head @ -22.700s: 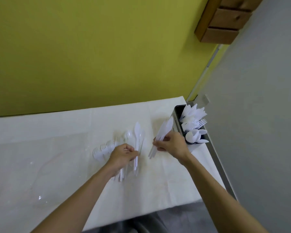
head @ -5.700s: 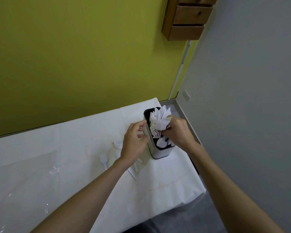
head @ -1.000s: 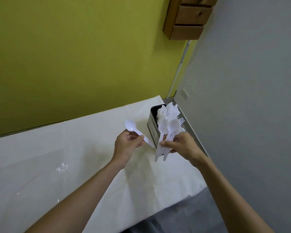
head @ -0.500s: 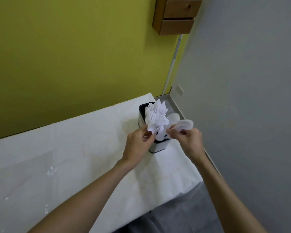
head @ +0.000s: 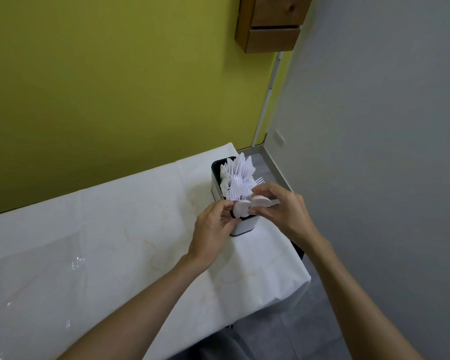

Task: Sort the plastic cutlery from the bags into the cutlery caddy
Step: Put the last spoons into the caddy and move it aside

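Note:
The cutlery caddy (head: 246, 226), dark inside with a pale outer wall, stands near the table's far right corner. White plastic knives (head: 240, 164) and forks (head: 234, 187) stick up from its rear compartments. Over the front compartment both hands meet. My left hand (head: 213, 227) pinches a white spoon (head: 240, 208) by its bowl at the caddy's near left rim. My right hand (head: 283, 207) grips other white spoons (head: 260, 201), bowls pointing left, their handles hidden under the fingers.
A white cloth covers the table (head: 115, 242), and clear plastic bags (head: 24, 281) lie flat on its left half. The table's right edge drops to a grey floor beside a grey wall. A wooden drawer unit (head: 272, 22) hangs on the yellow wall.
Both hands have carried their spoons from in front of the caddy to its front compartment and lowered them there. The loose spoons seen earlier on the cloth are gone.

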Demonstrator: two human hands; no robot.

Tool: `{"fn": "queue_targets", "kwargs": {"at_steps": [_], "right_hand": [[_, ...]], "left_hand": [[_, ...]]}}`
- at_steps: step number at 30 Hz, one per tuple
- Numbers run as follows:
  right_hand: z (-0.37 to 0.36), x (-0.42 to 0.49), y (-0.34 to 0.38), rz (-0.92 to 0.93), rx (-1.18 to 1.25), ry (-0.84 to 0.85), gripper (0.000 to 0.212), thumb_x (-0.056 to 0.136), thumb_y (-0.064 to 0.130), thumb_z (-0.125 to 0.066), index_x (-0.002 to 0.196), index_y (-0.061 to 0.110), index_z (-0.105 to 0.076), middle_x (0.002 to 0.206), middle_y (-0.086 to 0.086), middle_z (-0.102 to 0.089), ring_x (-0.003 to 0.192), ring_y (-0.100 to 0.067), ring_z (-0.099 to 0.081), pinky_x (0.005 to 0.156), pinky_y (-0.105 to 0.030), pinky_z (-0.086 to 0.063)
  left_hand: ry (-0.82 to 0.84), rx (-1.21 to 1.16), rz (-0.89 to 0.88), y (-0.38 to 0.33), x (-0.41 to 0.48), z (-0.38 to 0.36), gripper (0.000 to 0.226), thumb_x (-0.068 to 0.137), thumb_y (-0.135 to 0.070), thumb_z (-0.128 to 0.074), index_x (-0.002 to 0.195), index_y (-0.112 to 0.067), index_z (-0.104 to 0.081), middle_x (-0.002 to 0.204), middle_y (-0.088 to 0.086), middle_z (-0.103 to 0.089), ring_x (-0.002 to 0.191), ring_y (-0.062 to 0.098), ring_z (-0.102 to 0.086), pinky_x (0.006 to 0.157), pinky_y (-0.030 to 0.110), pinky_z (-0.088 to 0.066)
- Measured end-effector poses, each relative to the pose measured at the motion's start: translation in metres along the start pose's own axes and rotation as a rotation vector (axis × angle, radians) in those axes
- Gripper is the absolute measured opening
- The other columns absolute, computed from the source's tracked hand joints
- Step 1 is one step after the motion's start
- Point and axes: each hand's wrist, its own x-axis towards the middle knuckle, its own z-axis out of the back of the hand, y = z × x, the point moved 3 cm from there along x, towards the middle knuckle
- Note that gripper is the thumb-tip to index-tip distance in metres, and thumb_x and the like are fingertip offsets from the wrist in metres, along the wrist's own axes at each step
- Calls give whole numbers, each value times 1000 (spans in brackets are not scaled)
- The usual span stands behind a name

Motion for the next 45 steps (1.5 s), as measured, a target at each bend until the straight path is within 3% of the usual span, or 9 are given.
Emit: {"fn": "queue_targets", "kwargs": {"at_steps": [6, 10, 15, 19, 24, 30, 34, 38, 45], "right_hand": [[-18, -19, -11, 260, -256, -280, 18, 88, 21, -71, 105, 18, -76, 106, 5, -73, 94, -16, -61, 84, -13, -43], [-18, -17, -5, 267, -244, -391, 19, 87, 18, -72, 104, 10, -75, 96, -4, -68, 85, -19, -60, 73, -17, -45], [-26, -18, -4, 135, -151, -332, 31, 88, 16, -73, 118, 12, -67, 100, -2, -54, 84, -11, -52, 74, -19, -50], [-27, -27, 2, 227, -183, -474, 15, 88, 14, -72, 102, 9, -75, 93, -6, -57, 80, -16, -55, 69, -8, -40], [-42, -29, -5, 313, -270, -434, 25, 91, 7, -66, 115, 6, -72, 91, -7, -58, 82, -21, -50, 70, -22, -43], [-39, -42, -43, -315, -8, -448, 61, 75, -6, -56, 133, 11, -46, 116, 2, -44, 106, -23, -53, 86, -43, -52], [-72, -43, -52, -478, 49, -117, 97, 62, 36, -83, 142, 15, -33, 133, -3, -40, 118, -24, -50, 96, -44, -50], [-96, -26, -44, -513, 52, -176, 87, 51, 55, -87, 115, 15, -44, 111, -2, -52, 102, -23, -54, 79, -46, -55], [-94, -18, -44, -459, 27, -186, 71, 53, 51, -82, 109, 29, -45, 103, 4, -61, 93, -20, -62, 79, -44, -56]], "left_hand": [[-12, 17, 16, 0, -3, 0, 28, 82, -12, -74, 108, -22, -68, 98, -8, -66, 83, 3, -66, 79, 31, -57], [-30, 30, 9, 2, -1, 4, 24, 83, -9, -72, 106, -17, -70, 97, -4, -68, 82, 6, -66, 79, 29, -57], [-11, 19, -2, 5, -3, 7, 17, 85, -10, -71, 101, -15, -70, 95, -4, -69, 82, 6, -65, 78, 24, -56], [12, -10, -18, 5, -4, 9, 16, 86, -8, -69, 101, -14, -70, 95, -5, -69, 84, 5, -66, 79, 20, -55], [30, -26, -11, 9, -5, 10, 13, 87, -8, -68, 98, -14, -70, 94, -3, -69, 84, 6, -66, 78, 17, -54], [-86, 74, 42, 18, 13, 25, 14, 94, -9, -55, 100, -13, -66, 98, -3, -68, 88, 12, -63, 78, 18, -49], [-161, 5, 190, 19, 60, 30, 25, 97, -17, -49, 122, -13, -53, 123, 3, -59, 107, 19, -60, 91, 27, -46], [54, -225, 488, 34, 110, 11, 54, 99, -45, -36, 149, -31, -24, 156, -1, -25, 140, 19, -32, 113, 44, -32], [69, -528, 536, 44, 101, 11, 13, 96, -53, -31, 97, -44, -40, 119, -8, -48, 106, 16, -46, 91, 42, -43]]}}
